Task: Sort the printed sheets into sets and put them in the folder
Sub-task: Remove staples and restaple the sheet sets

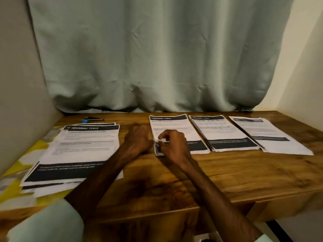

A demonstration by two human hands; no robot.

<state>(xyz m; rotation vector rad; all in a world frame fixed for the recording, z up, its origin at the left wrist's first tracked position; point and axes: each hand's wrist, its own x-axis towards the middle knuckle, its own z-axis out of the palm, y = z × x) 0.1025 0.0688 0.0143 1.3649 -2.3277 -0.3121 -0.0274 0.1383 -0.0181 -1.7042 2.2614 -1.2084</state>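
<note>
— What's the setting?

— A pale green cloth curtain (pixel 157 58) fills the upper frame. Below it runs a brown wood-grain table (pixel 236 175).

— And the papers?

— There are four lots of white printed sheets with black bands at head and foot. A big loose pile (pixel 78 151) fans out at lower left. It lies partly on something with a yellow-and-white pattern (pixel 15 172) at the table's left edge, and I cannot tell whether that is the folder. Right of centre, three neater lots sit side by side in a row: the centre stack (pixel 174 126), the second stack (pixel 222 133) and the far-right stack (pixel 272 137).

— The hands?

— Both are at the centre stack's lower left corner. The right hand (pixel 174 147) lies over that corner with its fingers curled, thumb and forefinger pinching the sheets' edge. The left hand (pixel 138 138) sits just beside the stack's left edge with its back to the camera. It is blurred and its fingers are tucked out of sight, so I cannot tell whether it holds anything.

— Anything else?

— A small dark tool with a blue end (pixel 92 119) lies above the loose pile, near the curtain's hem. It is too blurred to name. A pale sleeve (pixel 49 224) shows at the bottom left.
</note>
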